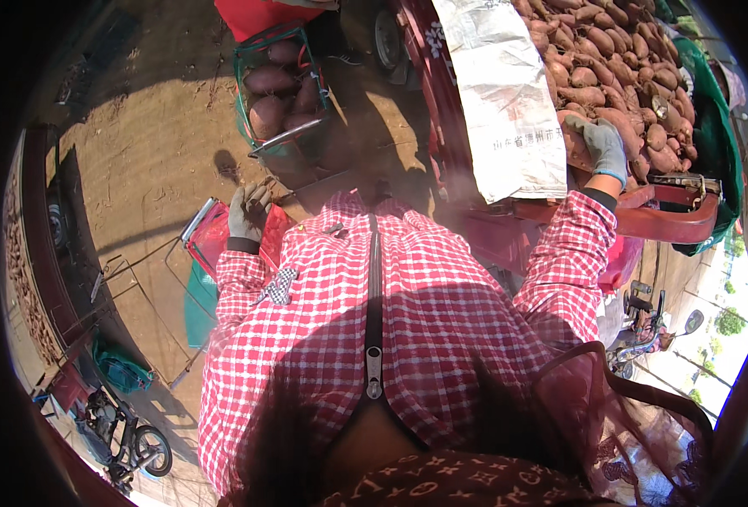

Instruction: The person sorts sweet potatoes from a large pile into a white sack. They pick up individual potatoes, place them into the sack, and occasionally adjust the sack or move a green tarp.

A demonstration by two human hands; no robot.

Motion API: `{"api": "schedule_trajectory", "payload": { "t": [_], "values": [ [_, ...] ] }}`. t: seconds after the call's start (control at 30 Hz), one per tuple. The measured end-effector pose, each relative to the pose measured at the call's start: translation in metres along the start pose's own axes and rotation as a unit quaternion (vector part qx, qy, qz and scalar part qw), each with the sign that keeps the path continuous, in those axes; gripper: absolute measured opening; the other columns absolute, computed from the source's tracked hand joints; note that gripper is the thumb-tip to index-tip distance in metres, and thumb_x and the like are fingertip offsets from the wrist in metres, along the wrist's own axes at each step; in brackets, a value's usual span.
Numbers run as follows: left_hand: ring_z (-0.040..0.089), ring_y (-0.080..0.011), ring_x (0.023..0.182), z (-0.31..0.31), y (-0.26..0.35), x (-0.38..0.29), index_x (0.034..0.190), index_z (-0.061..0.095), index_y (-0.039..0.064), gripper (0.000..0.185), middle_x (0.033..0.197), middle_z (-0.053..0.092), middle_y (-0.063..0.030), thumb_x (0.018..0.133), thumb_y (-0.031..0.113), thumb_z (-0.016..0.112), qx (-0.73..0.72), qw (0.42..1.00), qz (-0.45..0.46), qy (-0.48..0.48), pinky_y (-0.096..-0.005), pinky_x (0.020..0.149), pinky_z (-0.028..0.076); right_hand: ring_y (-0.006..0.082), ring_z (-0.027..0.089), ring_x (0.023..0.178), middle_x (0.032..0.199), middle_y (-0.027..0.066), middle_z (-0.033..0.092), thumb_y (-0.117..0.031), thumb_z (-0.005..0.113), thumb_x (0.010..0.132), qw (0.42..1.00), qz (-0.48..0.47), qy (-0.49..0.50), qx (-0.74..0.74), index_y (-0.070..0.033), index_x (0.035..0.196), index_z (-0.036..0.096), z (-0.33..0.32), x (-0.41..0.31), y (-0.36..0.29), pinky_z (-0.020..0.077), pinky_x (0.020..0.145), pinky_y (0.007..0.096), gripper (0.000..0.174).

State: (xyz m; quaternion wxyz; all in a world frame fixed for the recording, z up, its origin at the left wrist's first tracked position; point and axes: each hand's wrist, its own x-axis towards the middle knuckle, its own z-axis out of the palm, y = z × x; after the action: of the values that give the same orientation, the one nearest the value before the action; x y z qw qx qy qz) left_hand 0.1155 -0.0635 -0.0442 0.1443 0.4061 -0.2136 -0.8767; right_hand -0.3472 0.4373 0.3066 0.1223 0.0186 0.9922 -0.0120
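Observation:
My right hand (604, 147), in a grey work glove, lies on the near edge of a large heap of sweet potatoes (608, 63) on a red vehicle bed. Its fingers touch a big sweet potato (574, 154); whether they grip it I cannot tell. My left hand (249, 210), gloved too, is held low on the other side with its fingers loosely curled and nothing visible in them. Beside it a red mesh bag (209, 237) hangs at a metal frame (199, 218). Farther forward, a green mesh bag (237, 95) holds several large sweet potatoes (271, 81).
A white printed sack (507, 95) drapes over the red side panel (434, 82). A curved red metal bar (671, 222) edges the heap near my right forearm. A person's shoe (346, 58) shows beyond the green bag. Far left are a motorcycle (149, 450) and another loaded truck bed (54, 241).

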Motion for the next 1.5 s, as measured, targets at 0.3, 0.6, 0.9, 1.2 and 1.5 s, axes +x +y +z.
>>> {"api": "schedule_trajectory", "payload": {
  "t": [0.3,0.6,0.9,1.2,1.5],
  "values": [
    [0.062,-0.0231,0.108,0.038,-0.025,0.026,0.134,0.058,0.008,0.051,0.124,0.066,-0.0104,0.102,0.047,0.052,0.029,0.994,-0.064,-0.082,-0.0385,0.094,0.048,0.0395,0.064,0.115,0.121,0.0195,0.069,-0.039,0.059,0.084,0.979,-0.084,0.182,-0.043,-0.010,0.115,0.069,0.024,-0.039,-0.028,0.0505,0.098,0.0494,0.044],
    [0.057,-0.0172,0.086,0.023,-0.033,0.001,0.130,0.058,0.009,0.051,0.121,0.064,-0.0100,0.102,0.050,0.049,0.160,0.981,-0.108,0.027,-0.0316,0.081,0.050,0.0356,0.065,0.103,0.105,0.0168,0.069,-0.022,0.066,0.083,0.868,-0.291,0.367,0.165,-0.004,0.107,0.069,0.005,-0.141,-0.001,0.0504,0.091,0.0453,0.030],
    [0.066,-0.0260,0.103,0.119,-0.019,0.012,0.114,0.067,0.001,0.042,0.105,0.071,-0.0122,0.105,0.039,0.053,0.236,0.957,-0.006,-0.166,-0.0419,0.091,0.054,0.0388,0.065,0.110,0.117,0.0226,0.068,-0.009,0.071,0.082,0.707,-0.261,0.613,0.239,-0.001,0.113,0.069,-0.010,-0.174,0.051,0.0509,0.097,0.0426,0.032],
    [0.059,-0.0210,0.123,0.501,-0.058,-0.076,0.140,0.054,0.000,0.042,0.133,0.062,-0.0122,0.101,0.015,0.061,0.534,0.597,0.239,-0.549,-0.0336,0.107,0.045,0.0391,0.053,0.121,0.131,0.0196,0.056,-0.004,0.072,0.080,0.624,-0.220,0.747,0.063,-0.004,0.125,0.063,-0.067,-0.145,0.047,0.0424,0.104,0.0480,0.046],
    [0.062,-0.0357,0.120,0.561,-0.122,-0.076,0.134,0.060,0.003,0.059,0.130,0.065,-0.0209,0.092,0.045,0.065,0.586,0.393,0.473,-0.528,-0.0415,0.103,0.048,0.0272,0.056,0.118,0.128,0.0141,0.060,-0.004,0.069,0.087,0.664,-0.333,0.626,0.237,-0.002,0.131,0.057,-0.048,-0.199,0.055,0.0419,0.103,0.0387,0.046]
  ]
}}
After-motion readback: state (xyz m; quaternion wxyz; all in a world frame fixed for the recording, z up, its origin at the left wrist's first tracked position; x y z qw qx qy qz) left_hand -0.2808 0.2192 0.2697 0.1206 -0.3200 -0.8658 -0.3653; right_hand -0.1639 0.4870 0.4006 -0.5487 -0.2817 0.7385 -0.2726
